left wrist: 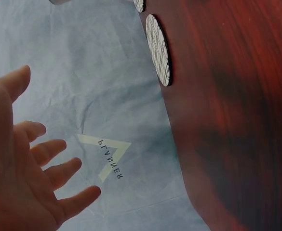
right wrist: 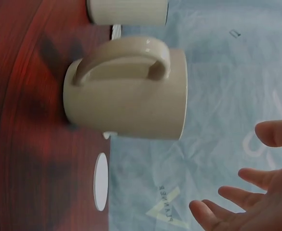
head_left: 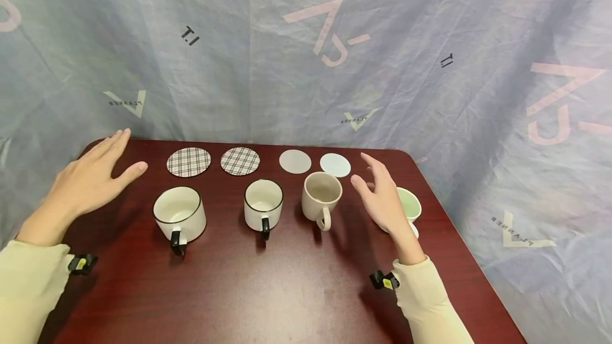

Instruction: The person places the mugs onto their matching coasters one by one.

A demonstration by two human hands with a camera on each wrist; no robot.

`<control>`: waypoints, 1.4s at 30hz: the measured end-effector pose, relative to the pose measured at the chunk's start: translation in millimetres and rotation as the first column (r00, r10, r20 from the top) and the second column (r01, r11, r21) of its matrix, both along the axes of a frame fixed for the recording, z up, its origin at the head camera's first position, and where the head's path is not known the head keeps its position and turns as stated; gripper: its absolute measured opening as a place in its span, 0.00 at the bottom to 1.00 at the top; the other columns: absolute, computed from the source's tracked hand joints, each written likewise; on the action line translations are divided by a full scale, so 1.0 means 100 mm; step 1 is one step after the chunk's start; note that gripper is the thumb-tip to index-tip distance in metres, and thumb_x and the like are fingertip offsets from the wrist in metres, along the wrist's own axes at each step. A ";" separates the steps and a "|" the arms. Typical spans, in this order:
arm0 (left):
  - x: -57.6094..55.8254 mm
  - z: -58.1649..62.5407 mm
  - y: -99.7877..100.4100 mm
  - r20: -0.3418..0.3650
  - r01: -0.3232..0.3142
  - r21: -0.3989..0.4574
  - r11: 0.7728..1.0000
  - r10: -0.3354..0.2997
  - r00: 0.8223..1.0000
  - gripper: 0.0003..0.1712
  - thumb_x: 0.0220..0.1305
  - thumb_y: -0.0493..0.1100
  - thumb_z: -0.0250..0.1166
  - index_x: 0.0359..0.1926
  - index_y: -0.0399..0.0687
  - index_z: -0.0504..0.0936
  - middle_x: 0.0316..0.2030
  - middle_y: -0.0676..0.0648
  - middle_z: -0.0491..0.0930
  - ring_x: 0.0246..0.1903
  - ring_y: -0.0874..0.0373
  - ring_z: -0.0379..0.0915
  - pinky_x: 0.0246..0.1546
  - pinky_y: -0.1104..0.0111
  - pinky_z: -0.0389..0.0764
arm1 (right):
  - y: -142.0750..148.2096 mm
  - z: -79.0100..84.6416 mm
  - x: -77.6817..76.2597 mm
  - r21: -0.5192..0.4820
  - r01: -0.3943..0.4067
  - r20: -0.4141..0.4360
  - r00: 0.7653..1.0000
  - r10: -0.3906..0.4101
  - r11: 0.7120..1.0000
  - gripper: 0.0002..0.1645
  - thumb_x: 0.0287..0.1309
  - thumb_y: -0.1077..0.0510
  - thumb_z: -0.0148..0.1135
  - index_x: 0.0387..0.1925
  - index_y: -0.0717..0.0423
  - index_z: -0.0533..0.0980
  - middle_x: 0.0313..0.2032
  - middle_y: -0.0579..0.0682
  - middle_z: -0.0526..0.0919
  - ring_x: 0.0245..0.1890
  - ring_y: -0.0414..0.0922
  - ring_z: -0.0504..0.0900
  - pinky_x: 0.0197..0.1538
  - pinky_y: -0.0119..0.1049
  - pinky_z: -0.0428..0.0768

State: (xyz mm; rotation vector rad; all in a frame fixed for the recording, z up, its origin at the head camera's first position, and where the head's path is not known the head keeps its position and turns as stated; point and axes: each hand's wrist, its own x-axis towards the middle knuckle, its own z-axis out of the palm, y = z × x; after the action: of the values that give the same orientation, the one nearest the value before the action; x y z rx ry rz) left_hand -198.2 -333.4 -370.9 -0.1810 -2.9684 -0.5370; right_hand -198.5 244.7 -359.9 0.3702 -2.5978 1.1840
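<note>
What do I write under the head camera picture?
Left hand and right hand, both empty, near four cups and four round coasters on a reddish table.

Bright head view, dimmer wrist views
Pale glare and soft shadows on the table [head_left: 282, 296]; both wrist pictures look slightly blurred.

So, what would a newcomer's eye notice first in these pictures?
Probably the row across the dark red table: a wide ribbed mug, a narrower ribbed mug, a beige mug, and a green-lined cup partly hidden by the right hand. Behind them lie two plaid coasters and two plain coasters. The left hand hovers at far left.
</note>
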 end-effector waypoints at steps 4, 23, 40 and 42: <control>-0.07 0.01 -0.02 0.024 -0.003 0.044 0.999 0.002 1.000 0.51 0.78 0.70 0.53 0.86 0.66 0.34 0.86 0.42 0.40 0.80 0.26 0.43 0.54 0.21 0.57 | -0.06 0.03 0.01 -0.064 0.010 0.050 0.999 -0.006 0.998 0.36 0.76 0.52 0.61 0.80 0.49 0.65 0.76 0.53 0.69 0.72 0.54 0.72 0.67 0.57 0.78; -0.37 -0.03 -0.07 -0.036 0.103 0.182 0.978 -0.098 0.995 0.49 0.77 0.61 0.61 0.87 0.57 0.47 0.71 0.25 0.67 0.67 0.22 0.64 0.62 0.30 0.64 | -0.33 0.12 0.02 -0.329 -0.081 0.140 0.981 0.134 0.941 0.30 0.77 0.58 0.59 0.76 0.51 0.69 0.72 0.52 0.73 0.63 0.52 0.82 0.53 0.32 0.85; -0.54 -0.08 -0.06 0.028 0.102 0.282 0.954 -0.114 0.993 0.49 0.76 0.61 0.64 0.86 0.56 0.51 0.77 0.30 0.63 0.69 0.25 0.61 0.62 0.34 0.64 | -0.65 0.19 0.14 -0.448 -0.204 0.165 0.938 0.305 0.871 0.29 0.77 0.61 0.56 0.75 0.53 0.69 0.70 0.55 0.75 0.63 0.65 0.80 0.54 0.45 0.87; -0.54 -0.10 -0.06 0.033 0.102 0.292 0.951 -0.117 0.993 0.48 0.76 0.61 0.64 0.86 0.54 0.52 0.77 0.31 0.63 0.70 0.25 0.61 0.63 0.34 0.64 | -0.70 0.19 0.16 -0.450 -0.217 0.176 0.930 0.324 0.866 0.29 0.77 0.60 0.56 0.75 0.53 0.69 0.70 0.55 0.75 0.63 0.65 0.80 0.54 0.45 0.87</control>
State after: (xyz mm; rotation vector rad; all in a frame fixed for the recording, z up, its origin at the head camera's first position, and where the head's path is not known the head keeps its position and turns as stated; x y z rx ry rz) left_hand -252.6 -339.5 -380.8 -0.3086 -2.8921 -0.9957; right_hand -182.4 174.8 -340.6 0.5377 -2.4324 1.9630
